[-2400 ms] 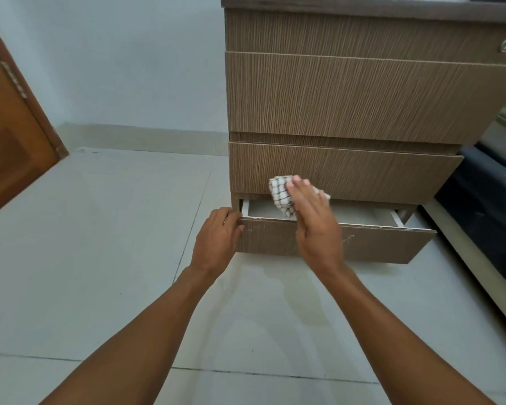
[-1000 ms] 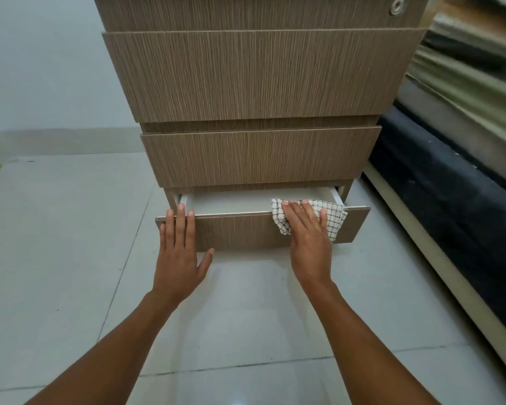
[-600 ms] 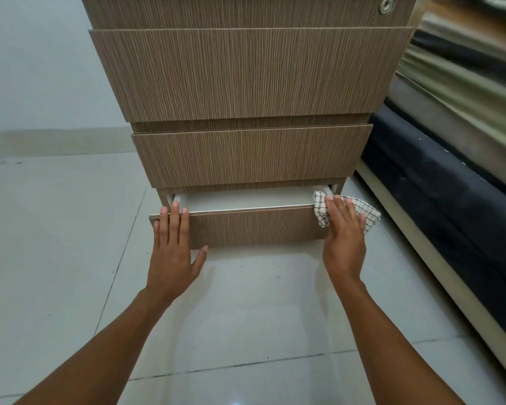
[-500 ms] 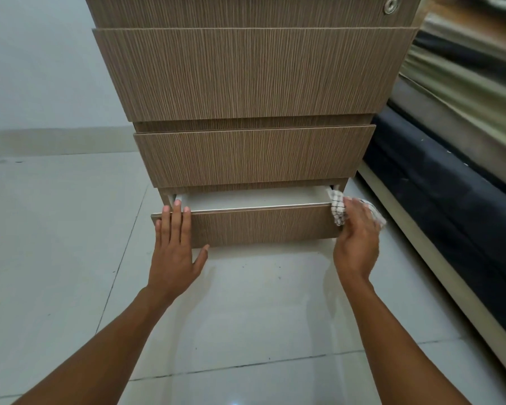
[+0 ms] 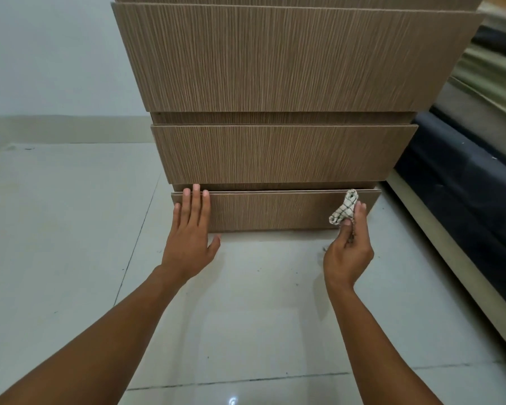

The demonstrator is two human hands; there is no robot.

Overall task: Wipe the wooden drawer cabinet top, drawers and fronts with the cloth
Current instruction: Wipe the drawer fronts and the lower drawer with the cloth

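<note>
The wooden drawer cabinet (image 5: 289,59) fills the upper middle of the head view, standing on the floor. Its bottom drawer (image 5: 269,211) is pushed in, with only a thin gap showing along its top edge. My left hand (image 5: 192,229) lies flat on the left end of that drawer front, fingers spread and fingertips at its top edge. My right hand (image 5: 349,244) holds a bunched white checked cloth (image 5: 343,209) against the right end of the same front.
Pale glossy floor tiles (image 5: 246,317) spread under my arms. A dark mattress with stacked bedding (image 5: 465,185) runs along the right, close to the cabinet's side. A white wall with a skirting (image 5: 56,128) stands to the left.
The bottom drawer has gone from open to pushed in under my left hand. My right hand left the drawer's right corner and now holds the bunched cloth at the front.
</note>
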